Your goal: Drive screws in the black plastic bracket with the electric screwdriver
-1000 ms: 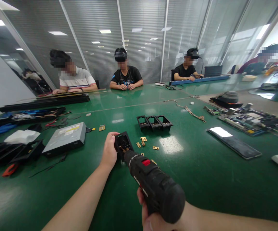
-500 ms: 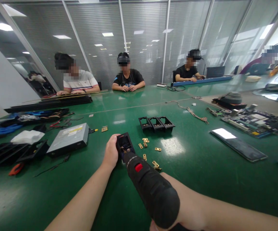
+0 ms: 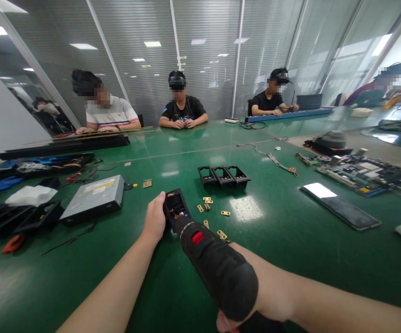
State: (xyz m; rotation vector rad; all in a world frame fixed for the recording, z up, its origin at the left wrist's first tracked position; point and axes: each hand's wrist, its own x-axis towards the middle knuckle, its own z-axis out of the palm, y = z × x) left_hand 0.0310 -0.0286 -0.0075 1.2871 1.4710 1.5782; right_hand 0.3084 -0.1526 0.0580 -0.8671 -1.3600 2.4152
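My left hand point(image 3: 155, 216) grips a small black plastic housing point(image 3: 169, 199) by its left side, tilted so that its open face points toward me. Brass-coloured parts show inside it. My right hand point(image 3: 242, 282) is wrapped round a black cordless drill point(image 3: 217, 266) with a red switch on top. The drill's nose reaches into the housing's lower part; its tip is hard to make out. Right of the housing lie several small brass plates point(image 3: 225, 213), each with holes. Behind them stand three joined black housings point(image 3: 224, 175).
To the left are a silver disc drive point(image 3: 94, 199), black frames point(image 3: 4, 222) and an orange-handled tool point(image 3: 13, 243). A phone point(image 3: 339, 206) and a circuit board point(image 3: 367, 173) lie on the right. Several people sit around the green table point(image 3: 311, 277), one directly opposite point(image 3: 183, 108).
The whole view has shifted slightly. Both hands, the drill and the housing keep about the same position relative to each other.
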